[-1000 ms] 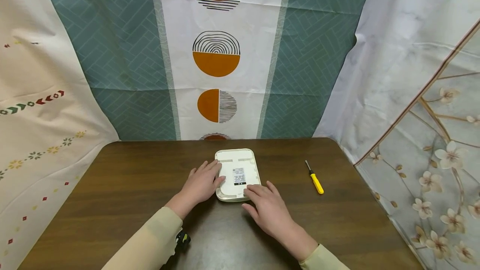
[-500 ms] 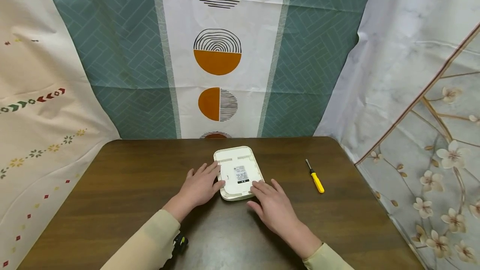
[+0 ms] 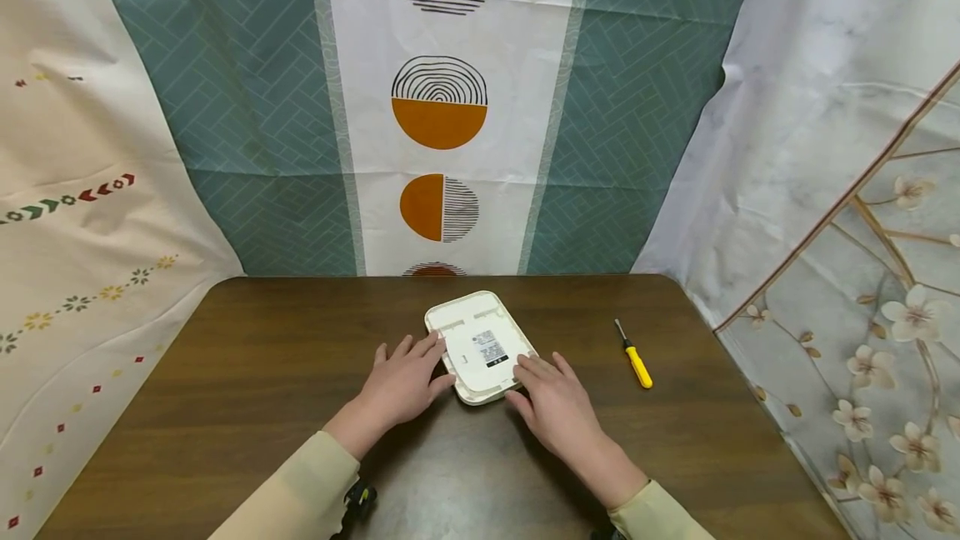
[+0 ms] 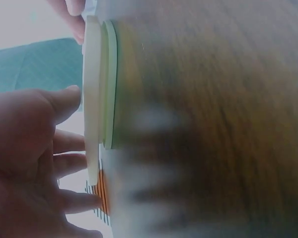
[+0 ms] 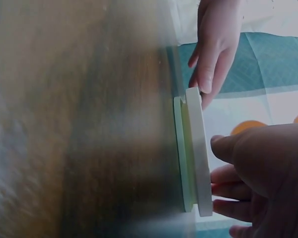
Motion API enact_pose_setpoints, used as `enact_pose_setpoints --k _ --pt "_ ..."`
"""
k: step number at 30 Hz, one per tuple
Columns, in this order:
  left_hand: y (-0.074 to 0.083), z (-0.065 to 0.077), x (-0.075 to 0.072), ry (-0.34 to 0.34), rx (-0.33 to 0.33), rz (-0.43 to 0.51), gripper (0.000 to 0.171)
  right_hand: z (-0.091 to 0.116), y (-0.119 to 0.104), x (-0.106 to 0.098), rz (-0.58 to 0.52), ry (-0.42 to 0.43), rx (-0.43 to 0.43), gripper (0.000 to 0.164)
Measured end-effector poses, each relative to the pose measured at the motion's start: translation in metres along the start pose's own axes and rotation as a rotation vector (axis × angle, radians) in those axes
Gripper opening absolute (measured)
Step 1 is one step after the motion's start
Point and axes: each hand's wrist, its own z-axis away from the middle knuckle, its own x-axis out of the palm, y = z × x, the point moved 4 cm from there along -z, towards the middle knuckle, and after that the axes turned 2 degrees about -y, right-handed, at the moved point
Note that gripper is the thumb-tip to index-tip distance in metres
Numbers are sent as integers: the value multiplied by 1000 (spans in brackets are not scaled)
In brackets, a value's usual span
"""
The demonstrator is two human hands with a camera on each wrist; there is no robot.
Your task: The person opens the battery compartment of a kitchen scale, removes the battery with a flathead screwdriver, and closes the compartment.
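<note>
A flat white device [image 3: 474, 373] with rounded corners lies on the brown table, a printed label [image 3: 490, 347] facing up. It sits at a slant, its far end turned toward the left. My left hand [image 3: 403, 383] has its fingertips at the left edge, fingers spread and extended. At the lower right corner, my right hand [image 3: 558, 407] touches the rim with extended fingers, the thumb near the front edge. From the side, in the right wrist view, the device shows a thick white upper layer [image 5: 200, 158] over a thinner pale green one [image 5: 180, 148].
A screwdriver [image 3: 637, 365] with a yellow handle lies on the table [image 3: 720, 440] to the right of the device. Patterned cloths hang behind the table [image 3: 622, 107] and along both sides. A dark strap-like item [image 3: 362, 498] shows under the left sleeve.
The white device has turned counterclockwise on the table, its near end swinging right. My right hand has shifted slightly right along with it; my left hand stays by the left edge.
</note>
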Motion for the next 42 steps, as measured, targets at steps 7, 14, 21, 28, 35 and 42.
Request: enact_pose_setpoints --k 7,14,21,28,35,42 --pt "4 6 1 13 -10 -1 66 -6 4 0 4 -31 36 50" --pt "10 12 1 35 15 -39 64 -9 8 -2 32 -49 64 52" --pt "15 19 2 56 42 -80 61 -13 10 -2 70 -58 94 51" --pt "23 25 -1 87 87 -111 55 -15 14 -1 120 -49 104 51" --pt "28 30 -1 120 131 -138 48 -20 19 2 97 -87 140 42" --pt "33 32 -1 127 150 -133 47 -25 21 4 82 -112 160 40"
